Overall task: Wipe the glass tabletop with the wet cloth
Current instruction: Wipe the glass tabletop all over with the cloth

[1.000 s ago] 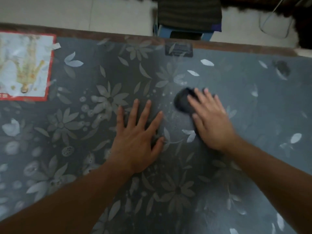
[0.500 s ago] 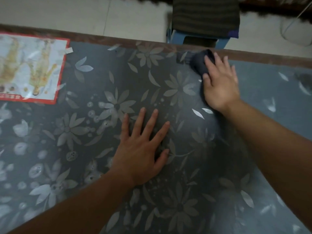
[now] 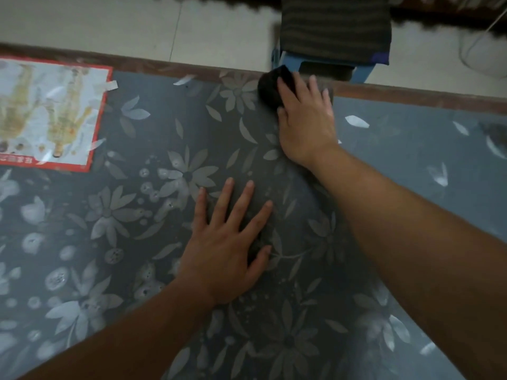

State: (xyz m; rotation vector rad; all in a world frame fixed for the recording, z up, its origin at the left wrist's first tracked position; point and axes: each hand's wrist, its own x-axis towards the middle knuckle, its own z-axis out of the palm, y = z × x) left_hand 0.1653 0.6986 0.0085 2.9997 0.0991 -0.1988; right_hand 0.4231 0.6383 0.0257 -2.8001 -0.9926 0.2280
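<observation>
Wet cloth (image 3: pixel 270 87): dark, bunched, at the far edge of the table (image 3: pixel 411 160), right of centre, overlapping the brown wooden border. Our right hand (image 3: pixel 306 120) lies flat over it, fingers extended and pressing down; only the left portion of the cloth shows past the index finger and thumb. We judge this a press-and-push hold, not a closed grip.

Our left hand (image 3: pixel 227 242) rests open, palm down, fingers spread, on the glass nearer to us and left of the right forearm. It holds nothing; we judge it a brace.

Progress: we judge the wipe mid-stroke at the far limit of reach. No clear wet streaks or dirt boundary can be made out, so the cleaned area cannot be told. The left side around the poster (image 3: pixel 52 113) and the near portion show no sign either way; likely still to do.

Writing: the red-bordered poster, apparently under the glass at far left, shows body-figure diagrams and a red strip with characters, upside down to us and too blurred to read. No brands visible.

Beyond the table: a blue stool (image 3: pixel 362 69) on the floor.
</observation>
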